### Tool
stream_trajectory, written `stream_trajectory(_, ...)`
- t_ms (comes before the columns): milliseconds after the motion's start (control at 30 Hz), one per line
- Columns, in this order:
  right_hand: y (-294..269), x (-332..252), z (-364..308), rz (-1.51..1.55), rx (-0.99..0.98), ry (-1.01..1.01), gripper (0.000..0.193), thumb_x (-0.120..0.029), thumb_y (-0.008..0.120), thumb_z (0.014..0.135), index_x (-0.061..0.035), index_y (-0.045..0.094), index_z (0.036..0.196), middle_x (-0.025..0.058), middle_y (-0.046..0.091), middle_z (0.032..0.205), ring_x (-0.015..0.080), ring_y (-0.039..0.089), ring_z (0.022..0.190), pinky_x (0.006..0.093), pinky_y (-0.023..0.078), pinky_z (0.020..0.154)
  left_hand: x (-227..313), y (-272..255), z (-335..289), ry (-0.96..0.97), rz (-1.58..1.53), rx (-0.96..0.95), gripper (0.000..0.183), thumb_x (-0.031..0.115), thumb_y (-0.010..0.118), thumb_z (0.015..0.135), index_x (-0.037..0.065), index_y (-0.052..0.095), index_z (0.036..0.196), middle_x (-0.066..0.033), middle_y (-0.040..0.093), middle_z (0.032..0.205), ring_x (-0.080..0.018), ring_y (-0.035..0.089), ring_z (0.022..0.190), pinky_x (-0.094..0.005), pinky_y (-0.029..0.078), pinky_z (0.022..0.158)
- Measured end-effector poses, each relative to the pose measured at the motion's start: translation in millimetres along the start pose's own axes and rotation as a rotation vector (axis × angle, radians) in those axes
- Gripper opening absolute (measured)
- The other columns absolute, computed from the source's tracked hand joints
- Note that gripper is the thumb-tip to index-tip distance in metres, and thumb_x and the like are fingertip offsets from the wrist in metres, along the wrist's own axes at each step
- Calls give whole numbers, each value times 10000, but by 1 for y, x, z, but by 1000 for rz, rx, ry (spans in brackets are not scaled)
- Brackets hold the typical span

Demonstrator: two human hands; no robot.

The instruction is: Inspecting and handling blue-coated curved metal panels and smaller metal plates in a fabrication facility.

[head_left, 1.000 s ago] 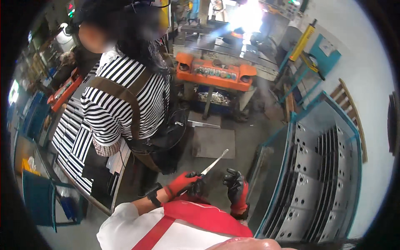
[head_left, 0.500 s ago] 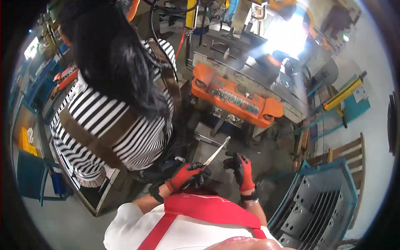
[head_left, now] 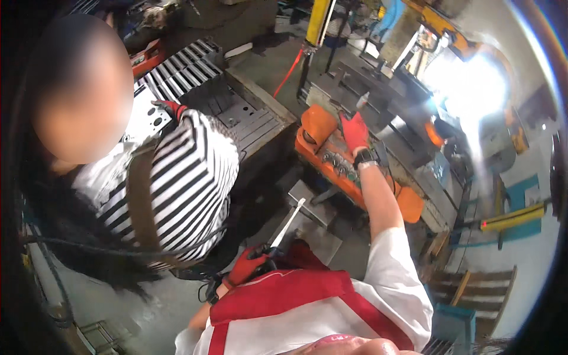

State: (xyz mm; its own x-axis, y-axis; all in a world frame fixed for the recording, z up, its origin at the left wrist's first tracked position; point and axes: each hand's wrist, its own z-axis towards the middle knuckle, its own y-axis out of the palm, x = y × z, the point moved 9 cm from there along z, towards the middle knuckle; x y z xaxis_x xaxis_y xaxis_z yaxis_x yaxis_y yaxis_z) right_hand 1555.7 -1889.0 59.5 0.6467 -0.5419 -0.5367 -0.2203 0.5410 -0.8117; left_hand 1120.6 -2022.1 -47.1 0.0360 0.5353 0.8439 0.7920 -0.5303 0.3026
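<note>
My left hand (head_left: 249,264), in a red glove with dark fingers, is closed around the lower end of a long, thin, pale stick-like tool (head_left: 288,223) in front of my apron. The tool's narrow tip points up and away from me; its exact kind is unclear. My right arm is stretched far forward. My gloved right hand (head_left: 355,134) is over the orange control box (head_left: 410,203), by the rounded guard (head_left: 319,123) at its left end. The fingers of that hand point away from me and are too indistinct to read.
A co-worker in a striped top (head_left: 189,171) stands close on my left, a gloved hand on a perforated metal plate (head_left: 142,115). Behind the control box is a machine bed with a small bottle (head_left: 362,99). A yellow post (head_left: 318,22) stands beyond; a wooden rack (head_left: 479,290) is at right.
My right hand has gone from near my chest forward to the control box. My left hand keeps the pale tool. The co-worker has turned, and my view has shifted.
</note>
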Motion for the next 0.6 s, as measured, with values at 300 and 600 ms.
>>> stream_trajectory(300,66,-12,98,-366,34,-74,950,-606,575,611,65,290,1220,273,476,1069,359,529,934,420,437,754,-41,-1,12,-2,-8,155,439,134,588,784,19,424,1174,-67,524,1058,-116,489,954,-238,406,784)
stream_trajectory(600,71,-23,114,-345,-72,-310,587,-318,524,709,135,431,1071,197,587,929,274,594,805,358,463,698,9,52,15,100,-119,406,211,194,533,829,42,552,974,21,562,820,-51,490,728,-210,406,619)
